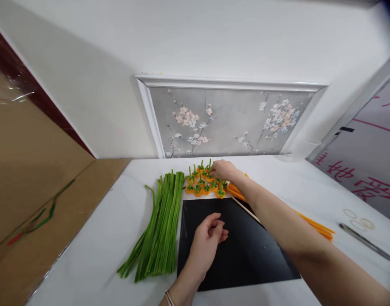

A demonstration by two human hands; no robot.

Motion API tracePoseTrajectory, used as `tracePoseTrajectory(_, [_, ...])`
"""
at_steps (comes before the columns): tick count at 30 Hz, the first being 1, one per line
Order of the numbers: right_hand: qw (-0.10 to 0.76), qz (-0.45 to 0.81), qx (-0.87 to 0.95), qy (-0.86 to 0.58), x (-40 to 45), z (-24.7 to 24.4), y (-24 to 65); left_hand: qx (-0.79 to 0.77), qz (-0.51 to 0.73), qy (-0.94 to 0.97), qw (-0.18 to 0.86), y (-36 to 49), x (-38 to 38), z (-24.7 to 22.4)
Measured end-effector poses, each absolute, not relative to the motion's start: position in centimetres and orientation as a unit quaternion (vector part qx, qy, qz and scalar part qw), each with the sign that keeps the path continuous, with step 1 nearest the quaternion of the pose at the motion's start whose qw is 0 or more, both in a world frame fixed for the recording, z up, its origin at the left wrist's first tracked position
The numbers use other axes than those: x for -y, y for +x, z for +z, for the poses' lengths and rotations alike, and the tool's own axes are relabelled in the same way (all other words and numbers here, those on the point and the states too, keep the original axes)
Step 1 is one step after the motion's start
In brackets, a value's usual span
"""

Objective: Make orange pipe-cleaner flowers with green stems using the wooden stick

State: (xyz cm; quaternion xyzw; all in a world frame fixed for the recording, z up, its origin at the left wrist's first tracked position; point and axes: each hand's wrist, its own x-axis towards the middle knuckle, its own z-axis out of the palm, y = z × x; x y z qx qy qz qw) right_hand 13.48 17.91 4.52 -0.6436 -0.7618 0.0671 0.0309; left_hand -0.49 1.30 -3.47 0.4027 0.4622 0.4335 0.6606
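Note:
My left hand (208, 240) is over the black mat (246, 250), its fingers loosely curled and a little apart, with nothing seen in them. Beyond the mat, my right hand (225, 170) reaches to the back of a cluster of small orange pieces with green tops and stems (207, 188). Its fingertips point down at the cluster; whether they hold a piece is hidden. To the left of the mat lies a thick bundle of green fuzzy stems (165, 225). Orange stems (236, 191) and a thin wooden stick (246, 209) lie partly under my right forearm.
More orange stems (319, 227) lie to the right on the white table (96, 250). Several pale rings (357, 221) and metal tweezers (367, 242) are at the far right. Brown cardboard (64, 199) borders the left side. A wall with a framed floral panel (233, 123) stands behind.

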Motion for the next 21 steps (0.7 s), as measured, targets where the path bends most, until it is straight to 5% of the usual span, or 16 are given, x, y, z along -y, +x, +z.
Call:
tracePoseTrajectory(8, [0.242,0.072,0.730,-0.636,-9.6,5.8,18.7,-0.465,0.435,0.402,0.658,-0.6,-1.5,-3.2])
tracePoseTrajectory(15, [0.337,0.261,0.675,-0.602,2.2,-0.7,19.9,-0.464,0.435,0.433,0.639,-0.6,-1.8,-3.2])
tracePoseTrajectory(21, [0.410,0.258,0.643,-0.592,4.4,-3.5,18.7,-0.478,0.400,0.550,0.555,0.3,-1.6,-1.6])
